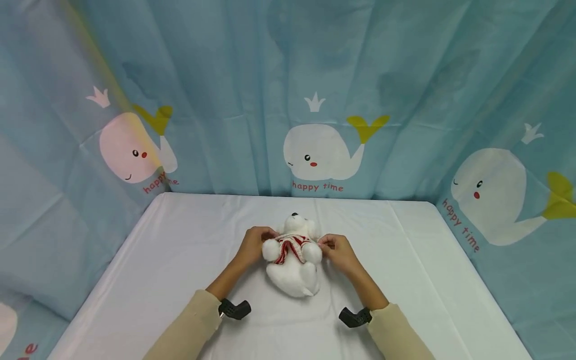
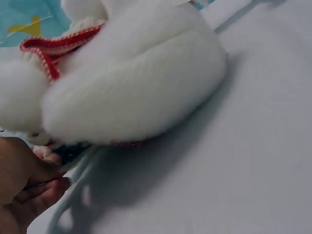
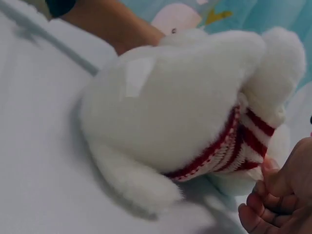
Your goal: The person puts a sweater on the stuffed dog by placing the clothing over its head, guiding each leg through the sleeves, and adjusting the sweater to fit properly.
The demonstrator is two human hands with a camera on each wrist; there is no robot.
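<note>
A white plush bear (image 1: 288, 280) lies on its back, black nose pointing away from me. It wears a knitted sweater (image 1: 294, 243) with red and cream stripes. At the bear's left side, my left hand (image 1: 252, 246) pinches the sweater's edge; in the left wrist view a dark patterned bit of knit (image 2: 72, 152) shows by the fingertips. On the opposite side, the thumb and fingers of my right hand (image 3: 278, 192) pinch the striped knit (image 3: 251, 146) below the bear's arm. The bear's back is hidden beneath it.
A white cloth covers the table (image 1: 180, 280). Behind and beside it hangs a blue curtain (image 1: 216, 100) printed with whales. Each wrist carries a small black camera mount, a left one (image 1: 235, 309) and a right one (image 1: 355, 317).
</note>
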